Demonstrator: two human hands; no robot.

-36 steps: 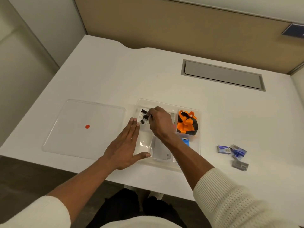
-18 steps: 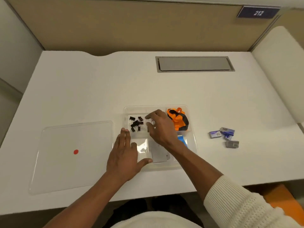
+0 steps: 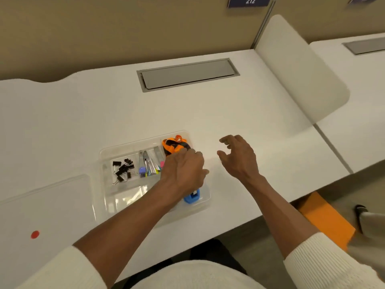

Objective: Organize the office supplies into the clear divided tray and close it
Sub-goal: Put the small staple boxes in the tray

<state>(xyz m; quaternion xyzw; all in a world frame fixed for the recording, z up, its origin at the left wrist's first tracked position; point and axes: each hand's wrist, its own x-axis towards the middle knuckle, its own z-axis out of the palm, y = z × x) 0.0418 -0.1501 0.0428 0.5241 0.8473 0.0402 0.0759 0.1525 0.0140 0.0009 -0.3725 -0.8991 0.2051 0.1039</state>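
The clear divided tray (image 3: 143,142) sits open on the white desk. Black binder clips (image 3: 123,170) lie in its left compartment, and metal clips and small coloured pieces (image 3: 150,161) in the middle one. An orange and black lanyard (image 3: 173,143) fills the far right compartment, with a blue item (image 3: 192,198) nearer me. My left hand (image 3: 183,170) lies over the right compartments, fingers curled down by the lanyard and thumb at the right rim; what it grips is hidden. My right hand (image 3: 237,157) hovers over the desk right of the tray, fingers spread, holding nothing. The clear lid (image 3: 52,205) with a red dot lies flat to the left.
A grey cable hatch (image 3: 187,74) is set into the desk behind the tray. A white divider panel (image 3: 302,69) stands at the desk's right end. An orange object (image 3: 325,220) sits on the floor below the front right edge.
My right hand left the binder clips and moved right, off the tray. My left hand crossed from beside the tray's left edge to its right compartments. The view swung right.
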